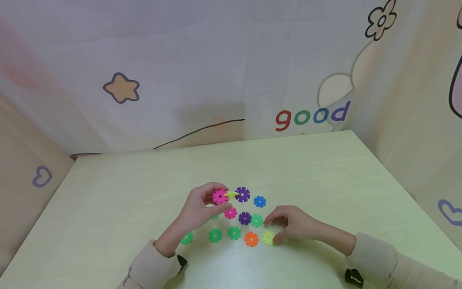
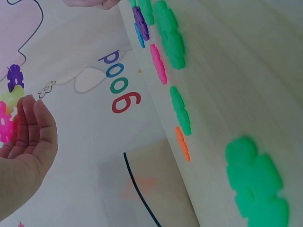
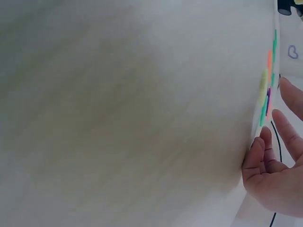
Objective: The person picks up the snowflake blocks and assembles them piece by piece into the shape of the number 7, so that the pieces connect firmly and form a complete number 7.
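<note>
"Yellow disc [image 1: 268, 238]: location, handling?"
"Three o'clock of the orange disc [image 1: 251, 239]. Probably light, stiff; grip edgewise. Right hand [image 1: 294, 222]: fingers spread."
"Joined discs [image 1: 231, 195]?"
"Farther, between ten and eleven o'clock; left hand [image 1: 200, 205] pinches their pink disc [image 1: 219, 196]."

From here I see two arms reaching in toward each other. The left hand [image 1: 198, 206] is up in the air, its thumb and fingers bent into a pinch. Its wrist [image 1: 167, 241] slopes up to it. The right hand [image 1: 294, 222] is well apart, with a gap between its thumb and first finger. Its other fingers are loosely bent, and its palm is turned inward.
</note>
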Tool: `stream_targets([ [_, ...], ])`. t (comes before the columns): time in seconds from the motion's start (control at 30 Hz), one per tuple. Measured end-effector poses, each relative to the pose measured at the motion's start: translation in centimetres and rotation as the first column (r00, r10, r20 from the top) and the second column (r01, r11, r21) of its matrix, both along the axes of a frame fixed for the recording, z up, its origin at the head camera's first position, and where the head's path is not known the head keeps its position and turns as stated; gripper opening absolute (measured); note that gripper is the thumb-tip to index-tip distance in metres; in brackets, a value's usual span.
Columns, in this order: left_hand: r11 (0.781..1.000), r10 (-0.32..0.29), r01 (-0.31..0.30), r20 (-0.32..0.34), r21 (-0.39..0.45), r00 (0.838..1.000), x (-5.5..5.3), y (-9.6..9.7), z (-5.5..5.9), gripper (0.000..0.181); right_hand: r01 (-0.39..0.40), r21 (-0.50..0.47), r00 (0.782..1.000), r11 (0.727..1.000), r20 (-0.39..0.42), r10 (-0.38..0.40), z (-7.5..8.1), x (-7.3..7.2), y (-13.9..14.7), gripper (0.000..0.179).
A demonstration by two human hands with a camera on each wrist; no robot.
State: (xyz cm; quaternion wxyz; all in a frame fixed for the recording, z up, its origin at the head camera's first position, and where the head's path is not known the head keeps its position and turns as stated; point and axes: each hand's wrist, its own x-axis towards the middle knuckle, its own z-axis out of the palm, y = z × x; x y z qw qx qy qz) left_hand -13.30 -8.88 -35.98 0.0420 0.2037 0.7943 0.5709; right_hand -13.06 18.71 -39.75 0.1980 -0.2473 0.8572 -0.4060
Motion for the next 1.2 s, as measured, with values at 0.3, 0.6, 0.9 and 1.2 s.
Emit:
stream_targets([
  [0.3, 1.0, -0.005, 0.005, -0.003, -0.004, 1.0, 0.0, 0.0, 0.1, 0.034, -0.081, 0.06, 0.988, 0.995, -0.126, 0.088, -0.9, 0.0, 0.6, 0.037],
  [0.6, 1.0, -0.017, 0.017, 0.001, 0.006, 1.0, 0.0, 0.0, 0.1, 0.033, -0.102, 0.087, 0.978, 0.991, -0.175, 0.116, -1.1, 0.1, 0.4, 0.032],
  [0.9, 1.0, -0.016, 0.016, 0.014, 0.019, 1.0, -0.1, 0.0, -0.1, 0.034, -0.08, 0.087, 0.986, 0.993, -0.141, 0.092, -1.0, 0.0, 0.4, 0.025],
  [1.2, 0.999, -0.03, 0.029, 0.016, 0.044, 0.999, -0.1, 0.0, -0.1, 0.035, -0.02, -0.022, 0.997, 1.0, 0.073, 0.022, -0.8, -0.3, 0.6, 0.013],
])
